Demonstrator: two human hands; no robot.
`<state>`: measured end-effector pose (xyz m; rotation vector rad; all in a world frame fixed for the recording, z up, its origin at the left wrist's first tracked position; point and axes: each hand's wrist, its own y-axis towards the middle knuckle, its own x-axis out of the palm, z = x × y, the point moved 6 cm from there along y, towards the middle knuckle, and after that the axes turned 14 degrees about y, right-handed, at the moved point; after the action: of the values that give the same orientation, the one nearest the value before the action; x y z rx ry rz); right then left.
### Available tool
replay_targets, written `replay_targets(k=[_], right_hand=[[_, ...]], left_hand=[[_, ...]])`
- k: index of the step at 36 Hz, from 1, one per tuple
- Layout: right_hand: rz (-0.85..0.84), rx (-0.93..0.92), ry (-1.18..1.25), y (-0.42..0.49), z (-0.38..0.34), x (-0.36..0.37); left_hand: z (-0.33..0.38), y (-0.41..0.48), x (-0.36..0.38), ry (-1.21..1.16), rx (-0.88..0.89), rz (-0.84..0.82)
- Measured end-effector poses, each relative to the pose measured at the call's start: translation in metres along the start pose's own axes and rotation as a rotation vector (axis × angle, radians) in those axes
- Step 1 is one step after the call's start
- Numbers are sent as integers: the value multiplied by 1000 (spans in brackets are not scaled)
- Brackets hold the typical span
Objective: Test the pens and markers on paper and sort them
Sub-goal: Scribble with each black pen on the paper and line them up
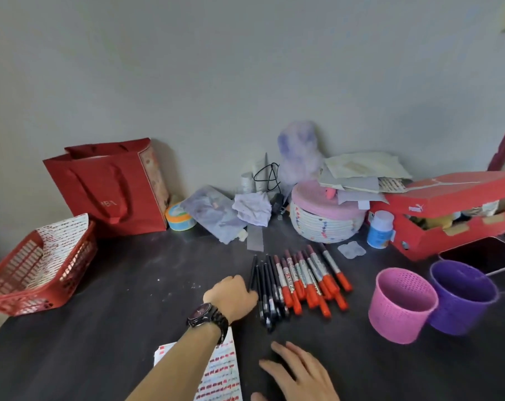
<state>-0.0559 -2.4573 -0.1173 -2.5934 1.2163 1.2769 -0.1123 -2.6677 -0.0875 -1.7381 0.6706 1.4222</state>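
Plainly, the slim black plastic pens [267,290] and the white-barrelled markers with orange-red caps [309,279] are light, stiff and smooth. I judge they will roll if nudged, so each is best pinched at mid-barrel, one at a time. They lie side by side in a row on the dark surface [115,314], pens left, markers right. Their long axes run from near to far. The markers' orange caps point toward me and their far ends lean slightly left.

My left grip [231,296] touches the leftmost pens; its fingers are hidden, so I cannot tell if it holds one. My right grip [297,371] is released, fingers spread low over the surface. The red-marked paper sheet [225,371] lies under my left forearm. The pink perforated plastic cup [401,308] and its purple twin [462,296] stand to the right.
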Motion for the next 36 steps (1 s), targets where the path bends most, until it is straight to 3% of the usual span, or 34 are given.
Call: replay_targets(k=[5, 9, 12, 15, 18, 30, 33, 36], right_hand=[[27, -16, -14, 3, 2, -2], [40, -1, -28, 1, -5, -9], [21, 27, -63, -4, -8, -13], [13, 30, -71, -6, -7, -12], [5, 23, -66, -8, -5, -11], [-71, 73, -102, -9, -9, -8], [-90, 119, -22, -8, -12, -11], [-37, 235, 262, -14, -21, -21]], left_hand=[[-6, 8, -5, 75, -29, 30], [-25, -11, -17, -247, -35, 62], [-47, -48, -22, -464, -58, 214], [-67, -104, -14, -527, -67, 369], [-81, -157, 5, -493, -66, 444], [-79, -204, 73, -287, 206, 331], [-81, -209, 63, -279, 210, 414], [-82, -222, 48, -219, 209, 581]])
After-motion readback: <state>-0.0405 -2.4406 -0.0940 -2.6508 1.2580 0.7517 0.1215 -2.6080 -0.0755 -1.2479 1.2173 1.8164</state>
